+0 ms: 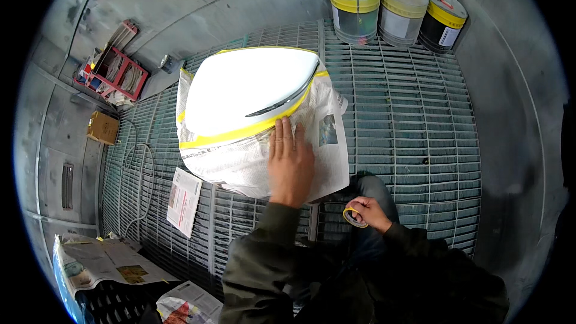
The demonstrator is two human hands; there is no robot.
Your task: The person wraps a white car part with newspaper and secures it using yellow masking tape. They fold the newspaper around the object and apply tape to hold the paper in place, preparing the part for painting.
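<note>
A smooth white curved panel [243,87] with a dark slot near its right edge sits in the middle. Yellow masking tape [237,133] runs along its edge and joins it to newspaper [240,171] that hangs below and around it. My left hand [291,165] lies flat on the newspaper, fingers stretched out, their tips at the tape just under the slot. Lower and to the right, above my knee, my right hand [371,213] is closed on a roll of yellow masking tape [353,218]. Whatever props up the panel is hidden under the paper.
Metal floor grating [408,138] spreads around me. Three lidded drums [355,12] stand at the far right wall. A red rack [120,75] and a cardboard box [102,127] are at the left. Loose newspaper [183,202] and a hose [144,171] lie on the grating.
</note>
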